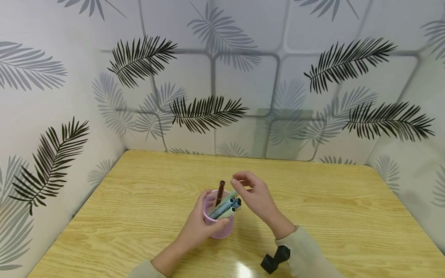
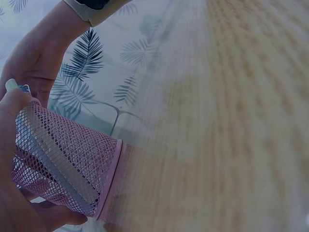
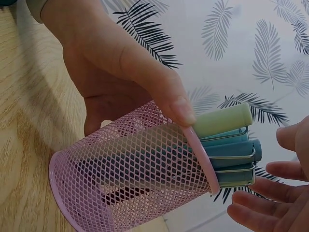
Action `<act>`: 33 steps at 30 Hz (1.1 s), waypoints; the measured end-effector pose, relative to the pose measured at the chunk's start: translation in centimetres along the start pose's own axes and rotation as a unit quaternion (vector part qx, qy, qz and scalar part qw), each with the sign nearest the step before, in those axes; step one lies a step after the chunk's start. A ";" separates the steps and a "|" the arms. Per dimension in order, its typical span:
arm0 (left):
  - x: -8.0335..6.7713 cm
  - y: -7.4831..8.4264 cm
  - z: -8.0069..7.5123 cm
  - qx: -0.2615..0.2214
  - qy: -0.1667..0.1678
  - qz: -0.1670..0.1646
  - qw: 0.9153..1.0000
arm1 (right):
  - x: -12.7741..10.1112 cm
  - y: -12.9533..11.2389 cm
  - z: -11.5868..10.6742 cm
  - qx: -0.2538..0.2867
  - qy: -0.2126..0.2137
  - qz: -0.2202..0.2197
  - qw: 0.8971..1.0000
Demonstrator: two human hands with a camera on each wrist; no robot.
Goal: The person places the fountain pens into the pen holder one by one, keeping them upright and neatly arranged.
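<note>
A pink mesh pen holder (image 1: 222,230) stands on the table, gripped around its side by my left hand (image 1: 199,222). The left thumb lies over its near rim. Inside lean several capped pens with wire clips: a maroon pen (image 1: 220,192), a light green pen (image 3: 224,120), and blue and teal pens (image 3: 236,151). My right hand (image 1: 255,195) hovers at the right of the rim, fingers loosely bent and spread beside the pen tops. In the right wrist view its fingertips (image 3: 241,198) are close to the pen ends; whether they touch one is unclear.
The wood-grain table (image 1: 139,185) extends on all sides of the holder. Walls with a leaf pattern (image 1: 208,77) enclose its back and sides. A black device (image 1: 276,259) is strapped at the right sleeve.
</note>
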State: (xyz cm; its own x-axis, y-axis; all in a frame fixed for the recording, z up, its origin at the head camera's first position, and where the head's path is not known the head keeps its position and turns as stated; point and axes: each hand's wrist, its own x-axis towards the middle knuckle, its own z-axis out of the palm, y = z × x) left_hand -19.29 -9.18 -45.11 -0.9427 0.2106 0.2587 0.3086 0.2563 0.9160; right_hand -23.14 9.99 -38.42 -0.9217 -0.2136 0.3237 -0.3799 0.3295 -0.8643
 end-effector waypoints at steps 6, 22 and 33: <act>-0.2 1.5 -0.3 -0.014 -0.005 0.012 1.000 | -0.1 0.0 -0.1 0.011 0.006 0.001 1.000; -1.1 3.4 -1.3 -0.045 -0.019 -0.030 0.998 | -1.6 -1.2 -1.0 0.008 0.010 0.028 1.000; -0.6 0.5 -2.3 0.050 -0.011 -0.043 0.998 | -2.2 2.2 -2.4 -0.078 0.028 0.015 0.996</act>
